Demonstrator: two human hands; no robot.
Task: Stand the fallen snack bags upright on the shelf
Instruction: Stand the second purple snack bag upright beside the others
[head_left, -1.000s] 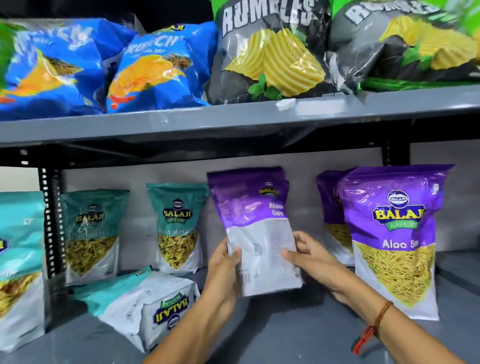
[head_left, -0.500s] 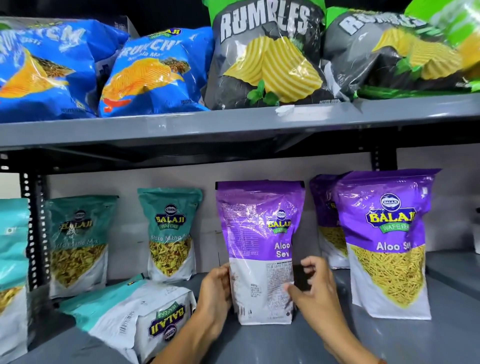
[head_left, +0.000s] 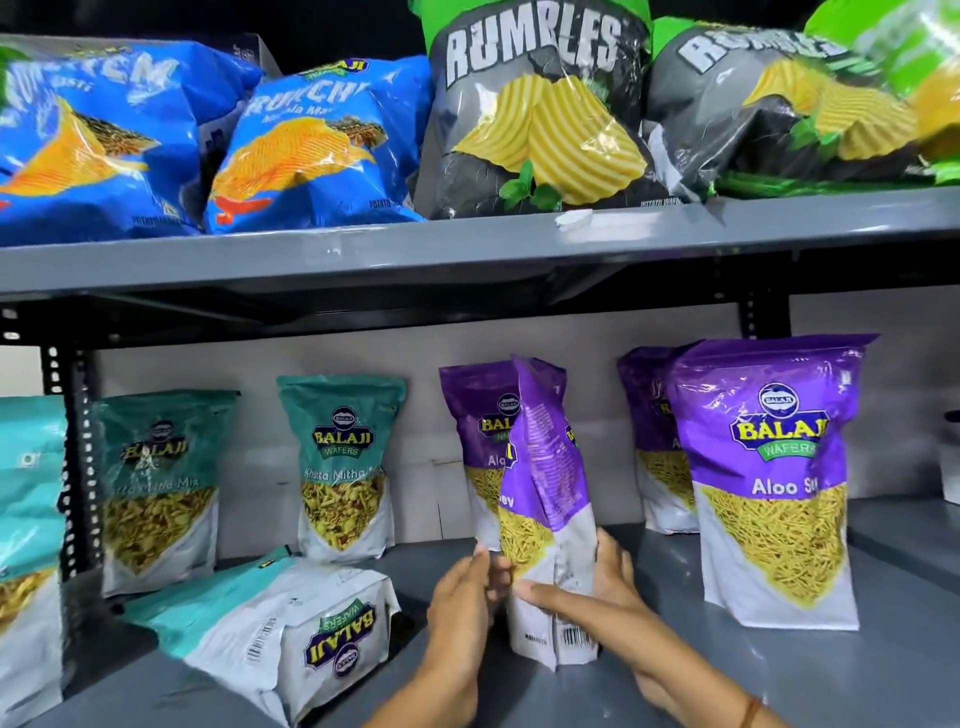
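Steadying the purple bag (head_left: 545, 493) at frame centre, base down on the lower shelf (head_left: 779, 670), turned edge-on to the camera. Left hand (head_left: 462, 603) pressed to its lower left side, fingers loosely curled against the film, not fully wrapped. Right hand (head_left: 587, 592) cupping the lower right, index finger laid across the front, thumb side hidden behind the bag. Held between both palms, then, rather than pinched tight.

Risks from here, as a judgement: base gusset looks narrow and creased, so letting go too soon could tip the bag forward off the shelf lip or back into the second purple bag (head_left: 478, 441) just behind, touching or nearly so. Knocking that one over would undo good work. Twisted as it stands, face not to the front, so a turn is likely needed, and a quick turn on a slick shelf could slide the base out. Top half tall and floppy, contents settled low; a lean seems possible.

Lower left of frame: teal bag (head_left: 270, 629) lying flat, logo upside down, not yet stood up. Left forearm sits near it, so a careless pull-back might shove it. Big purple bag (head_left: 774, 478) at right upright, well apart.
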